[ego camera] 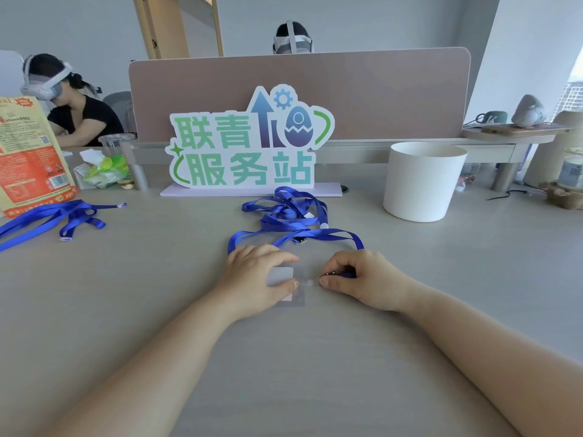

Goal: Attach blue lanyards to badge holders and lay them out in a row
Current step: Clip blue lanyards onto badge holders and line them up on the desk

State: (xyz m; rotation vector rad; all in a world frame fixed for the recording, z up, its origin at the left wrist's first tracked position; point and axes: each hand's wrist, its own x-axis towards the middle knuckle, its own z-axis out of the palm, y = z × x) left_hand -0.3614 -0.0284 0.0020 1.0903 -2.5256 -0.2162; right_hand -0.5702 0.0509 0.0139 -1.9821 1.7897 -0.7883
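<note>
A clear badge holder (285, 276) with a white card lies flat on the table in the middle. My left hand (255, 279) presses on it, thumb at its right edge. My right hand (356, 277) pinches the metal clip end of a blue lanyard (315, 234) against the holder's right edge. That lanyard loops away behind both hands into a tangled pile of blue lanyards (285, 209). A second bunch of blue lanyards (53, 217) lies at the far left.
A standing sign (249, 143) with green characters stands behind the pile, before a pink desk divider (378, 89). A white cylindrical pot (421, 181) stands at the right. An orange bag (28, 159) and tissues sit at the left. Two people with headsets sit beyond.
</note>
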